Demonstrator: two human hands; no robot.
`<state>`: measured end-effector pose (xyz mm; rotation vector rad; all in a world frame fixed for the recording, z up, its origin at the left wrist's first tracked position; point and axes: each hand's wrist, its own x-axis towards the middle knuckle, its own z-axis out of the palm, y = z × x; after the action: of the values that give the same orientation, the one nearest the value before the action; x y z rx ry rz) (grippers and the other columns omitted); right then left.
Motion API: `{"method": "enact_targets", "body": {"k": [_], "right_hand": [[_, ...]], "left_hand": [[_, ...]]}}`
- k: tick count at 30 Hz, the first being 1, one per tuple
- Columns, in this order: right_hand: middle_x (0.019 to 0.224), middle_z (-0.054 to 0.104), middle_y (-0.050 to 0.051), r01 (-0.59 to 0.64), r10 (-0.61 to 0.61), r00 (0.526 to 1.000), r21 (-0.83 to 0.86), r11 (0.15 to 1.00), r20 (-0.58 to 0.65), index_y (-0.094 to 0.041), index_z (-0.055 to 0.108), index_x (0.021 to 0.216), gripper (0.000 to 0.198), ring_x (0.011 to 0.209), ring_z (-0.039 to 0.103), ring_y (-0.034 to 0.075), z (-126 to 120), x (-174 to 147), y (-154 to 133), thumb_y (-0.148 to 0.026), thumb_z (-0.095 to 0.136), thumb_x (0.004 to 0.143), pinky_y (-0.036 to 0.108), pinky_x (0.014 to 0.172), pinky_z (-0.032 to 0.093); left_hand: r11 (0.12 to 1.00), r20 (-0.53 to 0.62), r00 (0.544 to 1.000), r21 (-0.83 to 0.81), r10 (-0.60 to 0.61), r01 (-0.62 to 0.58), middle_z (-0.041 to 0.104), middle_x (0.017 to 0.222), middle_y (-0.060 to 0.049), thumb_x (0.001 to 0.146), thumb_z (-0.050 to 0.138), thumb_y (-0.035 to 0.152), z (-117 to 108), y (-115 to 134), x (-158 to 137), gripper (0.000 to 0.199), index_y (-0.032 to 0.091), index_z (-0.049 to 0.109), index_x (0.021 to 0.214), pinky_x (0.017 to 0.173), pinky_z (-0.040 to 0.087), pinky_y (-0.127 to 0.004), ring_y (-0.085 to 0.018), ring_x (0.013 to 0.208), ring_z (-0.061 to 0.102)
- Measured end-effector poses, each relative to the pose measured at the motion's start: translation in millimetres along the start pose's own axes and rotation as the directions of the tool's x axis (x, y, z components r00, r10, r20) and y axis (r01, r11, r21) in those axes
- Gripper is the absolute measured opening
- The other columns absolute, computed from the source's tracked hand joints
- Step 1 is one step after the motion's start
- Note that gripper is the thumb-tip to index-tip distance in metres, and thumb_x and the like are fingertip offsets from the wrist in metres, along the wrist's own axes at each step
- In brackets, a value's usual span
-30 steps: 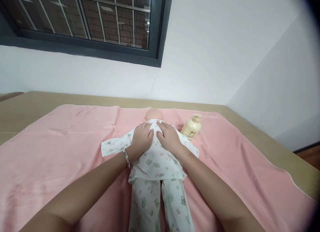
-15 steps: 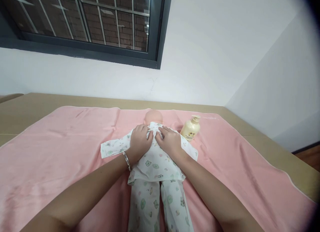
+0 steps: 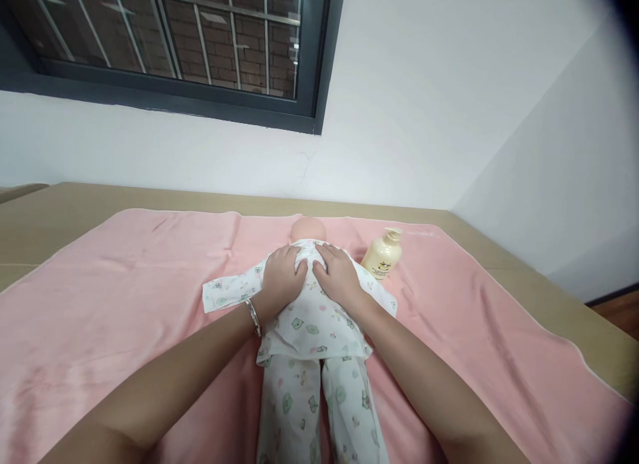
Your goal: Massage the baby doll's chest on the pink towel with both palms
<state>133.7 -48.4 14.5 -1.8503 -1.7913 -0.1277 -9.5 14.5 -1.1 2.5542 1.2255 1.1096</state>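
A baby doll lies stretched out, its bald head (image 3: 308, 229) pointing away from me. It wears a white printed top (image 3: 314, 327) and matching trousers (image 3: 294, 404). My left hand (image 3: 283, 275) rests flat on the upper left of the top, thumb held apart from the fingers. On the upper right, my right hand (image 3: 338, 275) lies the same way, palm down. The two thumbs point toward each other with a narrow gap between them. Both palms and the cloth beneath them are hidden. A silver bangle (image 3: 253, 317) circles my left wrist.
A cream pump bottle (image 3: 383, 254) stands to the right of the doll's shoulder, close to its sleeve. Under everything spreads a pink sheet (image 3: 150, 271) over a tan surface (image 3: 504, 267). Behind are a white wall (image 3: 399, 118) and a dark-framed barred window (image 3: 239, 44).
Both thumbs have moved slightly apart and the fingers lie flatter. The cloth bunched near the doll's neck looks smoother. Bottle and doll stay in place; the view shifts slightly.
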Motion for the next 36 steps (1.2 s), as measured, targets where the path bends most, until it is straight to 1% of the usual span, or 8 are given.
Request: {"method": "enact_targets", "body": {"k": [12,19,22,25,28,30,34,36], "right_hand": [[0.137,0.054,0.012,-0.015,0.014,1.0,0.013,1.0,0.018,-0.017,0.053,0.133,0.044,0.13,0.045,0.024,0,0,-1,-0.03,0.041,0.094,0.043,0.111,0.029],[0.137,0.054,0.011,-0.008,0.008,1.0,0.016,1.0,0.018,-0.017,0.053,0.134,0.044,0.13,0.045,0.024,1,0,0,-0.031,0.04,0.094,0.043,0.111,0.028],[0.137,0.054,0.011,-0.002,0.003,1.0,-0.013,1.0,0.023,-0.017,0.052,0.134,0.044,0.129,0.045,0.024,0,0,0,-0.031,0.039,0.095,0.042,0.111,0.028],[0.134,0.056,0.011,0.001,0.001,1.0,-0.094,0.996,0.022,-0.017,0.051,0.135,0.045,0.127,0.047,0.025,-2,-2,-3,-0.032,0.037,0.095,0.04,0.108,0.03],[0.126,0.06,0.013,-0.027,0.033,0.999,-0.214,0.976,0.024,-0.017,0.048,0.137,0.047,0.117,0.053,0.026,-5,-5,-8,-0.035,0.035,0.096,0.039,0.1,0.037],[0.122,0.062,0.014,-0.051,0.059,0.998,-0.265,0.963,0.021,-0.016,0.047,0.137,0.048,0.113,0.056,0.027,-6,-8,-11,-0.038,0.035,0.096,0.038,0.095,0.04],[0.123,0.062,0.013,-0.052,0.057,0.998,-0.263,0.963,0.01,-0.017,0.048,0.136,0.048,0.113,0.056,0.028,-5,-8,-11,-0.038,0.034,0.096,0.038,0.093,0.041],[0.127,0.06,0.014,-0.035,0.039,0.999,-0.23,0.972,0.012,-0.016,0.049,0.136,0.047,0.117,0.054,0.028,-5,-6,-8,-0.037,0.035,0.096,0.039,0.097,0.04]], "left_hand": [[0.999,0.013,0.999,-0.016,-0.03,0.03,0.066,0.111,-0.009,0.087,0.046,0.025,-2,2,-1,0.027,0.018,0.06,0.11,0.094,0.045,-0.042,-0.026,0.104,0.059],[0.999,0.013,1.0,-0.032,-0.023,0.024,0.066,0.11,-0.009,0.088,0.045,0.025,-2,2,-1,0.027,0.019,0.06,0.109,0.094,0.045,-0.043,-0.026,0.104,0.058],[0.999,0.011,1.0,-0.03,-0.024,0.024,0.066,0.11,-0.009,0.088,0.045,0.025,-2,2,-1,0.026,0.019,0.059,0.11,0.094,0.045,-0.043,-0.026,0.104,0.058],[1.0,0.015,0.999,-0.001,-0.031,0.031,0.065,0.109,-0.009,0.088,0.045,0.025,-4,4,-1,0.027,0.018,0.059,0.11,0.093,0.045,-0.041,-0.026,0.103,0.058],[0.996,0.003,0.998,0.064,-0.058,0.057,0.063,0.105,-0.011,0.089,0.046,0.026,-6,7,-3,0.027,0.016,0.06,0.109,0.087,0.048,-0.039,-0.026,0.099,0.059],[0.993,-0.003,0.998,0.099,-0.07,0.07,0.063,0.101,-0.011,0.089,0.046,0.027,-7,9,-4,0.027,0.015,0.06,0.108,0.085,0.048,-0.039,-0.026,0.097,0.059],[0.992,-0.008,0.998,0.109,-0.068,0.069,0.065,0.1,-0.011,0.088,0.047,0.027,-5,7,-4,0.027,0.015,0.061,0.108,0.086,0.048,-0.04,-0.027,0.097,0.059],[0.995,-0.003,0.998,0.088,-0.055,0.055,0.066,0.102,-0.011,0.088,0.047,0.026,-3,6,-3,0.027,0.015,0.061,0.108,0.088,0.048,-0.041,-0.027,0.098,0.059]]}}
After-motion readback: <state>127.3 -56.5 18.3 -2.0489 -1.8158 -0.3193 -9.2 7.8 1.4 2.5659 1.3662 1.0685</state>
